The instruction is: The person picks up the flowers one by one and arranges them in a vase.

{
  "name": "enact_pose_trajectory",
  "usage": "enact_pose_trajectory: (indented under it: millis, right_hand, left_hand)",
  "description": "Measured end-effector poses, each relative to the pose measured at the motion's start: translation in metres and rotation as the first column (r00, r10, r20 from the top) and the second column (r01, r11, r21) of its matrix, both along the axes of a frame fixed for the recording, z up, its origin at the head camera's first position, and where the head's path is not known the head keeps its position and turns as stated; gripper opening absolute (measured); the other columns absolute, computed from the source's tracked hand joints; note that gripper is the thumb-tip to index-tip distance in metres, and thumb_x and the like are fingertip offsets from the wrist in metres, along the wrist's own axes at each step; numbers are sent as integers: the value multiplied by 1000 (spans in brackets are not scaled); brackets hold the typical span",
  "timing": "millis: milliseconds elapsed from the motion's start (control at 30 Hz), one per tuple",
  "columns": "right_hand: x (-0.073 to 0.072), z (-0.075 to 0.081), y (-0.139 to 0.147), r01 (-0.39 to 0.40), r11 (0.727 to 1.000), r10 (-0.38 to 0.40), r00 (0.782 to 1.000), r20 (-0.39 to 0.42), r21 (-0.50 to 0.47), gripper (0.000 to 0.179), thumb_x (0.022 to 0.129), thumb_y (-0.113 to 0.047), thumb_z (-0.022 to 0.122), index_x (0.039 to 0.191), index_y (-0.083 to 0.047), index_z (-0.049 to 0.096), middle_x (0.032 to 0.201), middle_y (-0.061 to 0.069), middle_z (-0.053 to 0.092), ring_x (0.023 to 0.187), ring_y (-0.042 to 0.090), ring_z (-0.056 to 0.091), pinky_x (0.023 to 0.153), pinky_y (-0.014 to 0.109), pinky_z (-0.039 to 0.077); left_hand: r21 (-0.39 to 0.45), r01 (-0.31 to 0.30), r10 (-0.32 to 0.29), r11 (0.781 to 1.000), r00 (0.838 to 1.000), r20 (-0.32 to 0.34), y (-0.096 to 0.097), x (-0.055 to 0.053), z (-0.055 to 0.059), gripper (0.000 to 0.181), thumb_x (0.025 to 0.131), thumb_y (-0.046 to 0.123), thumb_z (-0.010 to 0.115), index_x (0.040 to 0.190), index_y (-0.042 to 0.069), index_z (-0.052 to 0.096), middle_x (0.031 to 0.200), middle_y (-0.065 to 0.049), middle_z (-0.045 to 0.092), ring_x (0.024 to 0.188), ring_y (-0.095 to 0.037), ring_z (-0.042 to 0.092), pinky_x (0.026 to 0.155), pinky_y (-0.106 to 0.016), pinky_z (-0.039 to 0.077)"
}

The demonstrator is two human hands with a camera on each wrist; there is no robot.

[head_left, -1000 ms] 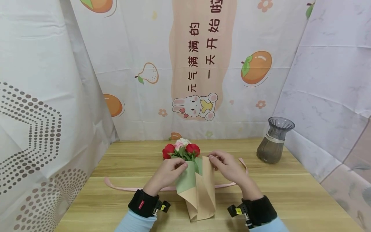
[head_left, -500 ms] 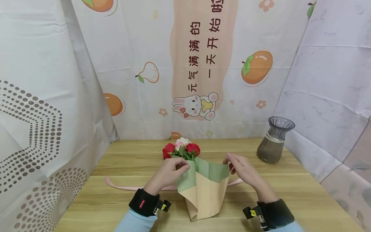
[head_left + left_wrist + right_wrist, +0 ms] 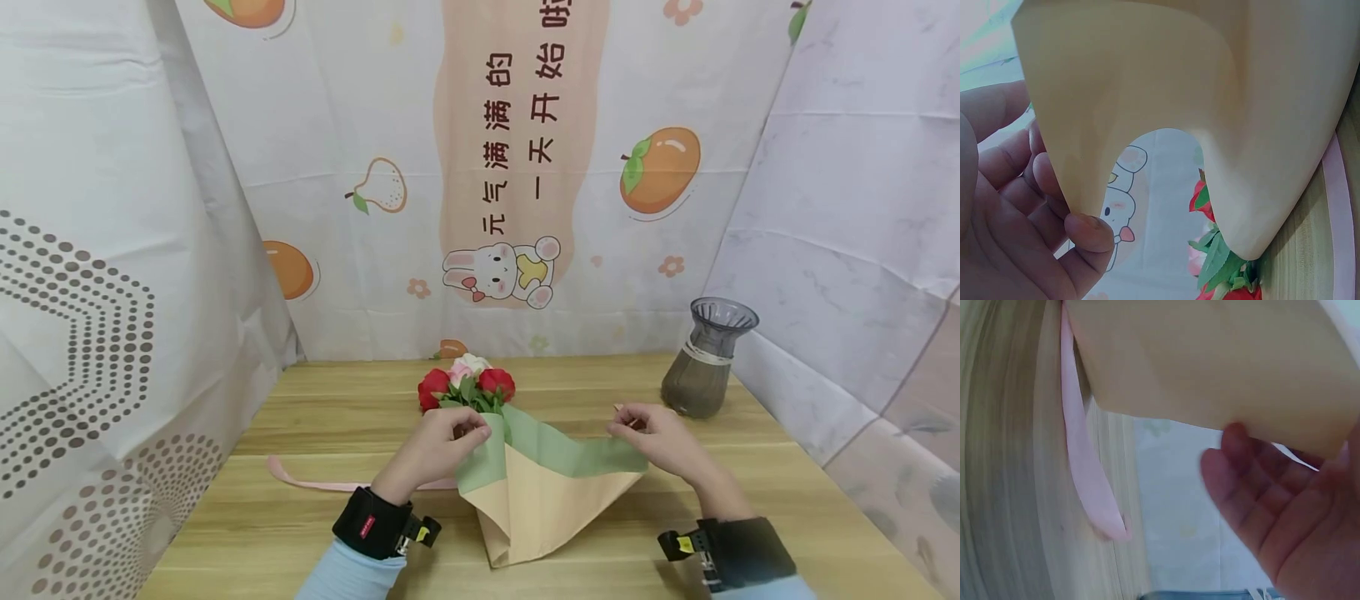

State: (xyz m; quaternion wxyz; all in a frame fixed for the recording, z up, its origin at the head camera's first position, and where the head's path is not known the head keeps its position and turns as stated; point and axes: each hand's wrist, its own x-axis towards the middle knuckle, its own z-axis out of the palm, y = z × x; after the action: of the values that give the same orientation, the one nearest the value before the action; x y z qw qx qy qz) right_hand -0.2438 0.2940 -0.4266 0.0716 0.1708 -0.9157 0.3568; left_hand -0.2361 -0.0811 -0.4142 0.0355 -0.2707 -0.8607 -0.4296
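A sheet of wrapping paper [image 3: 551,508], tan on one face and green on the other, stands folded around a bunch of flowers [image 3: 468,387]. Red, pink and white blooms with green leaves show above the paper. My left hand [image 3: 435,446] pinches the paper's upper left edge between thumb and fingers, also plain in the left wrist view. At the far right corner of the sheet, my right hand [image 3: 660,433] holds the edge, pulled out to the side. The flower stems are hidden inside the paper.
A pink ribbon [image 3: 330,486] lies across the wooden table [image 3: 225,533], partly behind the paper. A grey glass vase [image 3: 701,367] with a pale band around its neck stands at the back right. Printed cloths hang behind and at both sides.
My right hand has moved right, drawing the right side of the wrapping paper outward, so more of its green face shows. My left hand has kept its place on the left edge.
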Motion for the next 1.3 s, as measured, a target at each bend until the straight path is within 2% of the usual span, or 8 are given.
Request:
enact_pose_trajectory:
  millis: [133, 267, 533, 700, 933, 1167, 1300]
  right_hand:
    - [-2, -4, 12, -92, 995, 90, 995, 53, 34, 8, 94, -13, 70, 86, -12, 71, 80, -4, 66, 71, 2, 56, 64, 23, 47]
    - [-2, -6, 21, -164, 985, 158, 982, 108, 55, 4, 90, -9, 71, 86, -10, 70, 79, -4, 65, 70, 0, 54, 63, 22, 46]
    - [-1, -10, 26, -275, 957, 248, 939, 237, 90, 6, 86, -6, 74, 90, -4, 70, 83, -3, 68, 75, 0, 57, 66, 23, 49]
    - [0, -15, 26, -299, 946, 254, 925, 283, 129, 9, 85, -7, 74, 91, -4, 69, 86, -3, 68, 78, 2, 57, 67, 23, 49]
    - [3, -17, 26, -310, 944, 261, 913, 314, 114, 11, 83, -8, 77, 91, -2, 71, 86, -2, 67, 76, 3, 57, 67, 23, 50]
    - [3, -15, 26, -267, 953, 208, 920, 332, 141, 11, 87, -13, 76, 93, -5, 70, 86, -2, 67, 76, 6, 56, 67, 24, 48]
    - [2, -12, 28, -250, 957, 200, 936, 290, 146, 9, 92, -17, 72, 92, -7, 71, 84, -4, 68, 71, 3, 52, 62, 23, 44]
  left_hand:
    - [0, 2, -2, 1000, 1000, -7, 0, 0, 0, 13, 100, 30, 66, 100, 21, 75, 78, 11, 61, 71, -8, 54, 61, -21, 45]
    - [6, -3, 3, 1000, 1000, -3, 0, -1, 0, 12, 100, 29, 66, 100, 20, 75, 78, 10, 61, 71, -8, 54, 61, -22, 45]
    - [-5, -6, 6, 1000, 1000, 4, 0, 0, -1, 12, 100, 32, 66, 100, 23, 75, 80, 11, 62, 73, -9, 55, 63, -22, 46]
    - [-3, -4, 4, 1000, 1000, -15, 0, -1, -2, 12, 100, 30, 66, 100, 22, 75, 80, 11, 62, 73, -8, 55, 63, -22, 46]
    - [7, -17, 17, 1000, 1000, -23, 0, 0, -2, 11, 99, 28, 67, 100, 21, 75, 84, 11, 64, 76, -9, 56, 67, -23, 48]
    - [5, -16, 16, 1000, 999, -31, 0, 0, -1, 12, 99, 28, 67, 103, 20, 75, 88, 10, 65, 80, -10, 56, 70, -23, 50]
    - [17, -17, 18, 1000, 999, -45, 0, 0, 0, 11, 99, 26, 68, 103, 19, 75, 88, 10, 64, 79, -10, 56, 70, -23, 50]
